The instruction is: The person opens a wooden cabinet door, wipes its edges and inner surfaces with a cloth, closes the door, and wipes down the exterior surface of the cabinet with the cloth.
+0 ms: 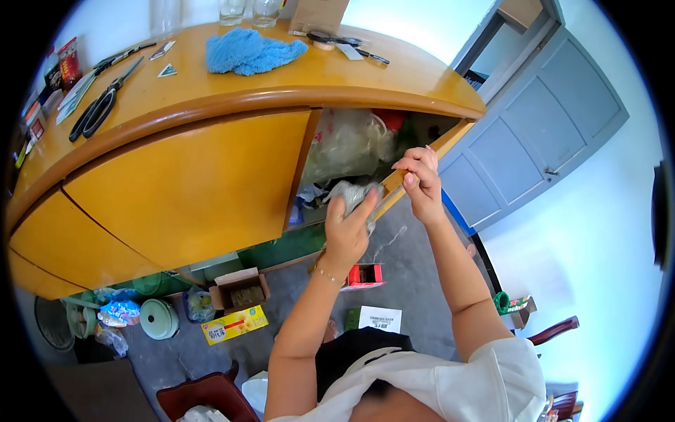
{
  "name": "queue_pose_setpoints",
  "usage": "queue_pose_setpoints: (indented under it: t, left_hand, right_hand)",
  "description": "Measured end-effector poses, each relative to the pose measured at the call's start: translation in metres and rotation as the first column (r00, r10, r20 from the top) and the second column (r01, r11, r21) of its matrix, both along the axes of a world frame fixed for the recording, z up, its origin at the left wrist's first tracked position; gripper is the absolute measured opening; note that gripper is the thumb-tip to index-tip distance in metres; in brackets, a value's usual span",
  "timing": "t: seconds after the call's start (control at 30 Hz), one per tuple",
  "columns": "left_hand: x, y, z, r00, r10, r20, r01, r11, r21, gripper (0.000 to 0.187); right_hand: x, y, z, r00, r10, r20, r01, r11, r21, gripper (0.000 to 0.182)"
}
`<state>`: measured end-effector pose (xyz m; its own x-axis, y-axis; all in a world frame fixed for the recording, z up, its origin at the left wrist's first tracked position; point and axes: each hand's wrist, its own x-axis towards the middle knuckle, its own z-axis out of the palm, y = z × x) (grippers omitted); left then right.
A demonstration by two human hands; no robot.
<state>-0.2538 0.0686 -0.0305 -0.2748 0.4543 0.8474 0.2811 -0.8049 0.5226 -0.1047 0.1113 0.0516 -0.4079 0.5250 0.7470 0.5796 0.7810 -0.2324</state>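
My left hand (346,235) is closed around a crumpled greyish cloth (349,191), which presses against the opened cabinet door (450,138). Farther along the same door, my right hand (424,184) grips its top edge with bent fingers. The door stands swung outward and shows almost edge-on, its lower part hidden by my arms. Behind it the compartment holds a clear plastic bag (344,144) and a red item (391,119), partly in shadow.
On the cabinet top (162,88) lie a blue towel (249,53), black scissors (102,109) and two glasses. Below stand an open cardboard box (240,290), a yellow box (235,325), a red box (364,275) and a pale green pot (159,318). A grey door (541,133) is at right.
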Motion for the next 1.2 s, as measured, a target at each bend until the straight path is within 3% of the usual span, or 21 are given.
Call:
queue_pose_setpoints:
  t: [0.1,0.17,0.27,0.4,0.43,0.53,0.67,0.7,0.83,0.9,0.97,1.07,1.2]
  left_hand:
    - [-0.001,0.002,0.009,1.0,-0.025,0.003,0.025,1.0,0.014,0.041]
    - [0.002,-0.003,-0.017,1.0,0.009,-0.022,-0.011,0.998,-0.054,0.039]
    - [0.003,-0.011,-0.035,0.995,-0.081,0.064,0.087,0.991,-0.104,0.031]
    - [-0.004,-0.003,0.007,0.998,-0.056,-0.012,0.055,0.996,-0.063,0.031]
    - [-0.003,0.001,0.019,0.994,-0.103,0.036,0.103,0.995,0.016,0.039]
    - [-0.001,-0.004,-0.008,0.999,-0.012,-0.036,0.008,0.996,-0.086,0.032]
    - [0.01,-0.013,-0.064,0.989,-0.06,0.133,0.079,0.986,-0.147,0.03]
    - [0.009,-0.015,-0.06,0.995,-0.028,0.093,0.043,0.986,-0.163,0.039]
    - [0.007,-0.006,-0.003,1.0,-0.021,0.014,0.022,0.996,-0.088,0.043]
    - [0.013,-0.005,-0.01,0.998,0.054,0.032,-0.051,0.994,-0.093,0.042]
    - [0.019,-0.002,-0.046,0.988,0.155,0.013,-0.15,0.971,-0.188,0.04]
    - [0.017,-0.006,-0.116,0.975,0.199,0.1,-0.15,0.917,-0.369,0.035]
    - [0.013,-0.012,-0.193,0.968,0.237,0.08,-0.155,0.82,-0.552,0.035]
  right_hand:
    - [-0.003,0.001,0.0,1.0,-0.008,-0.002,0.008,1.0,0.006,0.017]
    - [0.001,0.0,0.0,1.0,0.006,0.01,-0.006,1.0,-0.008,0.017]
    - [0.002,-0.002,0.001,1.0,0.022,0.002,-0.022,1.0,-0.016,0.017]
    - [0.0,-0.001,-0.001,1.0,0.009,-0.01,-0.009,1.0,-0.011,0.019]
    - [-0.001,0.0,-0.002,1.0,0.01,-0.01,-0.01,1.0,-0.012,0.019]
    - [0.001,0.001,-0.002,1.0,0.021,-0.007,-0.021,1.0,-0.012,0.02]
    - [0.007,-0.001,-0.002,0.999,0.032,-0.012,-0.032,0.999,-0.013,0.022]
    - [0.007,-0.003,-0.003,0.999,0.03,-0.013,-0.03,0.999,-0.013,0.022]
    - [0.002,0.001,-0.003,1.0,0.024,-0.014,-0.024,1.0,-0.006,0.021]
    - [-0.001,0.004,-0.002,1.0,0.006,-0.008,-0.006,1.0,0.012,0.02]
    - [-0.003,0.009,-0.002,1.0,0.006,-0.005,-0.006,1.0,0.028,0.02]
    - [-0.008,0.016,-0.005,1.0,-0.004,-0.008,0.004,0.997,0.079,0.022]
    - [-0.012,0.022,-0.014,0.999,-0.017,-0.035,0.021,0.992,0.122,0.024]
